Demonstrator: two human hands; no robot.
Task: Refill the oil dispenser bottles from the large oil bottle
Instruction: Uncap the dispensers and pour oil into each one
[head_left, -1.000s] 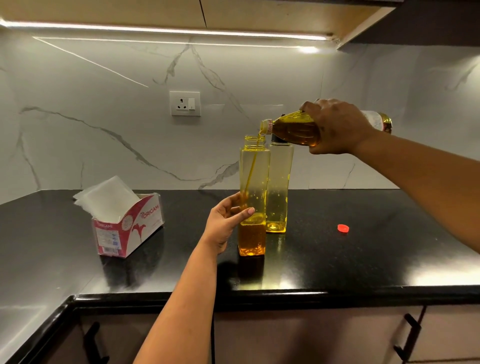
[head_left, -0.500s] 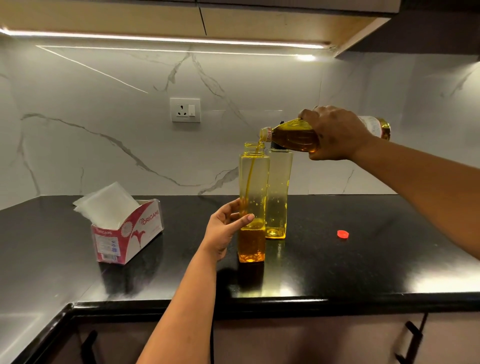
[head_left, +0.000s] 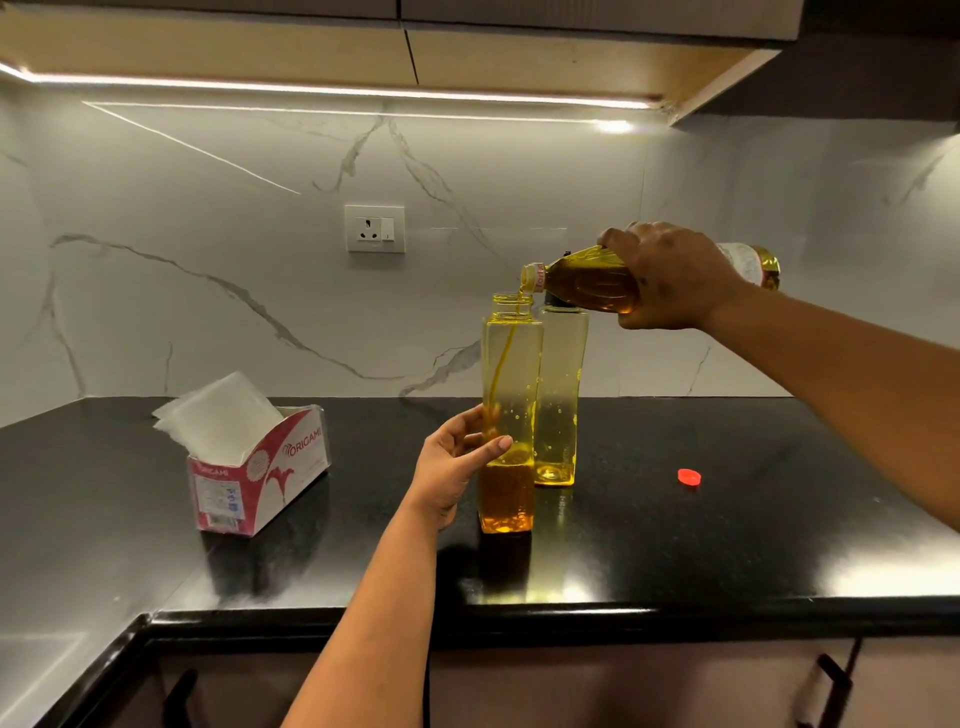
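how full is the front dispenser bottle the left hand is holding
Roughly a quarter full. In the front dispenser bottle, amber oil fills only the bottom section, the yellow-tinted plastic above is empty, and a thin stream runs in from the large oil bottle.

Your large oil bottle (head_left: 587, 283): amber oil, gold-and-white label. Front dispenser bottle (head_left: 508, 415): yellow-tinted, amber fill low. Rear dispenser bottle (head_left: 561, 395): pale yellow. Cap (head_left: 689, 476): red. Countertop (head_left: 727, 519): glossy black. Backsplash (head_left: 208, 260): white, grey-veined. Tissue box (head_left: 260, 475): red-and-white.

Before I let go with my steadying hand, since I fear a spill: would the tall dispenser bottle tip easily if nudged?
Probably. The dispenser bottle is tall with a narrow base, and oil fills only its bottom part, so it is likely still light. Its mouth is open, so tipping would spill. The left hand holding it seems wise.
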